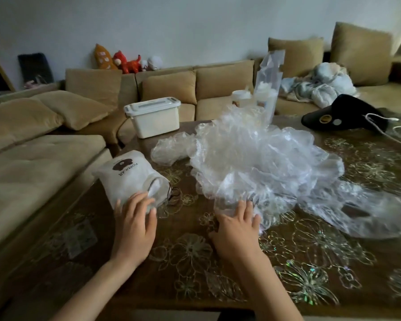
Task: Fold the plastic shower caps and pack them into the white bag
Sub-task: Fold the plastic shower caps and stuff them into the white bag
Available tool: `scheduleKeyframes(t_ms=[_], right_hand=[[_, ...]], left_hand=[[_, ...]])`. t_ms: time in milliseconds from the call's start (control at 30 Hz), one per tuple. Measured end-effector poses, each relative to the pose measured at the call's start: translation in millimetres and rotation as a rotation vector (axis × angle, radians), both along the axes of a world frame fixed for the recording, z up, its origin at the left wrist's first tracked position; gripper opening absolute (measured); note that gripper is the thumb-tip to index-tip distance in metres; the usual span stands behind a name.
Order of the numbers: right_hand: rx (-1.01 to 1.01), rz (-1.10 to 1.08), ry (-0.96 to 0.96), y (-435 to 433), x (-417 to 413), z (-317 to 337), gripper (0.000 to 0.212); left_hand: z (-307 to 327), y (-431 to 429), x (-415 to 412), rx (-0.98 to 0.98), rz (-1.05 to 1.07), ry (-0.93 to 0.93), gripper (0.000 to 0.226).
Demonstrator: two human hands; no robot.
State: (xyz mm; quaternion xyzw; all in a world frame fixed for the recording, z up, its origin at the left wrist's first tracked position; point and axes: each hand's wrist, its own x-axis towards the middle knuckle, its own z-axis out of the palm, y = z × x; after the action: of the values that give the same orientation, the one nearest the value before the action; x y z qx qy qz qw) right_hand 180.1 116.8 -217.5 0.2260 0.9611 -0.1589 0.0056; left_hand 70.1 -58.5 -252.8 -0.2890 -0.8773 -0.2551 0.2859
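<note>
A tan sofa (33,158) fills the left of the frame and runs along the back wall, with plush toys (125,61) on its backrest at upper centre-left. In front of it is a dark bench (195,262) covered with a floral cloth.

At the bench's left edge the white bag (130,179) lies on its side, its brown print upside down and its open mouth facing lower right. The left hand (134,225) rests on the bag near the mouth, fingers fairly straight, gripping nothing. Behind the bag, at the bench's far edge, stands a white lidded box (154,117).

At lower centre the right hand (236,230) lies flat, fingers spread, on the near edge of a large crumpled pile of clear plastic shower caps (259,163), which fills the centre and right of the bench. One loose cap (171,149) lies just left of the pile.

Behind the pile a clear plastic sleeve (267,86) stands upright. At the right, a black object (340,114) and a white cable (391,130) lie on the bench, and a pale cloth bundle (322,84) sits on the sofa beyond.
</note>
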Motion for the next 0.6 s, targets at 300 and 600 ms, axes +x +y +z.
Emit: scheduleKeyframes(t_ms=[300, 600], right_hand=[[-0.004, -0.079, 0.295, 39.9, 12.6, -13.8, 0.042], [-1.311, 0.198, 0.745, 23.1, 61.9, 67.2, 0.028]], left_hand=[[23.1, 33.0, 48.4, 0.199, -0.238, -0.18, 0.017], [60.9, 5.8, 48.3, 0.69, -0.34, -1.098, 0.063]])
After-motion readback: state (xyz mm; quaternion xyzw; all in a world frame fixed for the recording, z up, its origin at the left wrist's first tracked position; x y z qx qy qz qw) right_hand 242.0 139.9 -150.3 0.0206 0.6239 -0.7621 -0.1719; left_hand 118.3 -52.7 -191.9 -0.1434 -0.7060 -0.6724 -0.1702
